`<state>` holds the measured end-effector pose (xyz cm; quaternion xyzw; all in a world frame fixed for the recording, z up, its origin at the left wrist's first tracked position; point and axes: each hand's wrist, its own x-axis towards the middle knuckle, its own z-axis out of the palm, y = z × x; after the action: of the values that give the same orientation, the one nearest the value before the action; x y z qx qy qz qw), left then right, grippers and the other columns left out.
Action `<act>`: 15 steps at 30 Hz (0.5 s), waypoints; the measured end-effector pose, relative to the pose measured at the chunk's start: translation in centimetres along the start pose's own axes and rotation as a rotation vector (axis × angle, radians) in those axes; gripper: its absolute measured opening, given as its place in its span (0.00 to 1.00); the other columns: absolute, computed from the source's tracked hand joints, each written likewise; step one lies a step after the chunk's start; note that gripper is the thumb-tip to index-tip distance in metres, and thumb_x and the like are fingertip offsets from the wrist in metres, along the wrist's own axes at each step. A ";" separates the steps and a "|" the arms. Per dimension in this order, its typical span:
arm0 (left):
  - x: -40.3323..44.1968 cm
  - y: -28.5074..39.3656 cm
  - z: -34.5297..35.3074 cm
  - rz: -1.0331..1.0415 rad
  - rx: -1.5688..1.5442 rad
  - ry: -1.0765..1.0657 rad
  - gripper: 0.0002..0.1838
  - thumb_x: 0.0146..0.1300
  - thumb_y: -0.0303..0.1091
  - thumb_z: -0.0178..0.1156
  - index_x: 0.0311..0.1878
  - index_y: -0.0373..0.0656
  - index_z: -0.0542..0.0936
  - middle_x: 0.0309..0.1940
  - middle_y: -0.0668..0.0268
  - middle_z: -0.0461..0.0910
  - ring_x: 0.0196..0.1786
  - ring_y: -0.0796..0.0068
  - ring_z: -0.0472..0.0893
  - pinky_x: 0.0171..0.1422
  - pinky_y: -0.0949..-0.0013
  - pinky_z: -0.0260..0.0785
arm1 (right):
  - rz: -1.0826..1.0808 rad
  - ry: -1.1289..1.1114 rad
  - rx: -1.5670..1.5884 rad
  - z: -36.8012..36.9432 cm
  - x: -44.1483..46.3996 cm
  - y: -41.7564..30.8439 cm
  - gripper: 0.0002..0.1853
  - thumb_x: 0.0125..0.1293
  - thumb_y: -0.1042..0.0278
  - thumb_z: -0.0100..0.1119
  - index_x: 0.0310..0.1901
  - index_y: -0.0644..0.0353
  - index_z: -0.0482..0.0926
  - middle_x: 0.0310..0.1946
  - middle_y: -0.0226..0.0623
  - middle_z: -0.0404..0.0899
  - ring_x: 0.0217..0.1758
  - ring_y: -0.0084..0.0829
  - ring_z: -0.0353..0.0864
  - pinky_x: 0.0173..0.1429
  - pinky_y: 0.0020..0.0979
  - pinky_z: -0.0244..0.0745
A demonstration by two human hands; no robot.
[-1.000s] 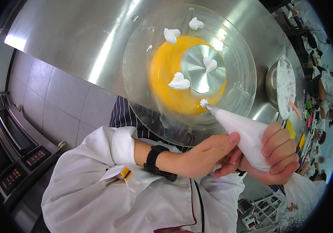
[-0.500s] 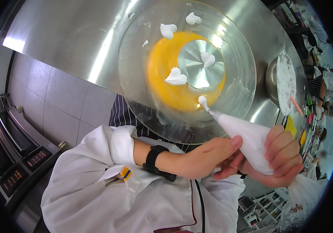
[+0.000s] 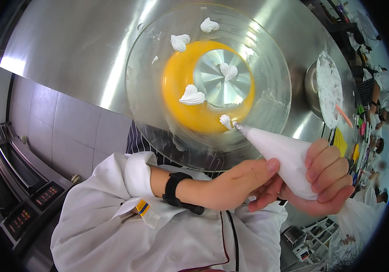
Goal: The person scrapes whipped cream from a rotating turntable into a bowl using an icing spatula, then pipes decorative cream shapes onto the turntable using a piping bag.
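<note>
Your right hand (image 3: 326, 177) has its grip wrapped around a piping bag (image 3: 279, 151), nozzle (image 3: 241, 128) at a white dollop (image 3: 225, 121) over the clear disc (image 3: 274, 86); your left hand (image 3: 237, 185) steadies it (how tightly, one cannot tell). Piping seems underway; the next move likely calls for easing pressure.

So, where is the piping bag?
The piping bag is right of centre in the head view, gripped by the right hand, its nozzle at a white cream dab.

White piping bag (image 3: 278, 147): filled, taut, gripped in the right hand (image 3: 328, 179), slanting forward-left to its nozzle (image 3: 240, 128). White cream dollop (image 3: 225, 121): ridged, at the nozzle, beyond the left hand (image 3: 237, 183). Clear disc (image 3: 271, 90): round, smeared, beyond both hands.
</note>
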<state>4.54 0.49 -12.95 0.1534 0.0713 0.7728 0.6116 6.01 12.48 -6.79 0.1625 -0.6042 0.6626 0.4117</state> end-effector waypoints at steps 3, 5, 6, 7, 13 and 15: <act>-0.1 0.0 0.0 0.016 -0.006 0.010 0.28 0.71 0.54 0.30 0.37 0.37 0.69 0.23 0.64 0.69 0.22 0.76 0.66 0.30 0.74 0.61 | -0.006 -0.015 -0.007 -0.1 0.0 0.2 0.20 0.69 0.60 0.29 0.18 0.51 0.60 0.18 0.27 0.63 0.18 0.24 0.61 0.26 0.27 0.60; -0.1 0.0 0.0 0.021 -0.018 0.022 0.27 0.71 0.54 0.30 0.37 0.37 0.69 0.23 0.64 0.69 0.22 0.76 0.66 0.29 0.74 0.61 | -0.010 -0.024 -0.011 -0.1 0.0 0.3 0.20 0.69 0.60 0.28 0.18 0.51 0.60 0.18 0.27 0.63 0.18 0.24 0.61 0.26 0.26 0.60; -0.1 0.0 0.0 0.021 -0.019 0.028 0.27 0.71 0.54 0.30 0.36 0.37 0.69 0.23 0.64 0.69 0.21 0.76 0.67 0.29 0.74 0.61 | -0.016 -0.022 -0.010 -0.1 0.0 0.4 0.20 0.69 0.60 0.28 0.18 0.51 0.60 0.18 0.27 0.62 0.18 0.24 0.61 0.26 0.27 0.60; -0.1 0.1 0.1 0.022 -0.019 0.034 0.27 0.71 0.53 0.30 0.36 0.38 0.68 0.22 0.64 0.68 0.21 0.75 0.67 0.29 0.74 0.61 | -0.022 -0.019 -0.009 0.0 0.0 0.5 0.20 0.69 0.60 0.28 0.18 0.51 0.60 0.18 0.27 0.62 0.18 0.24 0.61 0.26 0.27 0.60; -0.1 0.2 0.1 0.025 -0.050 0.049 0.27 0.71 0.54 0.29 0.36 0.38 0.68 0.22 0.64 0.68 0.21 0.76 0.67 0.29 0.75 0.61 | -0.030 -0.017 0.003 0.1 0.0 0.9 0.19 0.68 0.61 0.29 0.18 0.52 0.60 0.18 0.28 0.62 0.19 0.24 0.61 0.25 0.27 0.60; -0.1 0.2 0.1 0.026 -0.059 0.053 0.27 0.71 0.53 0.29 0.36 0.38 0.68 0.22 0.64 0.68 0.21 0.76 0.67 0.29 0.75 0.61 | -0.038 -0.019 -0.012 0.1 -0.1 0.9 0.18 0.67 0.61 0.30 0.18 0.52 0.59 0.18 0.28 0.62 0.18 0.24 0.61 0.25 0.27 0.59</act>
<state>4.44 0.35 -12.80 0.1158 0.0626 0.7862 0.6037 5.35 12.41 -7.39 0.1779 -0.6088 0.6495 0.4192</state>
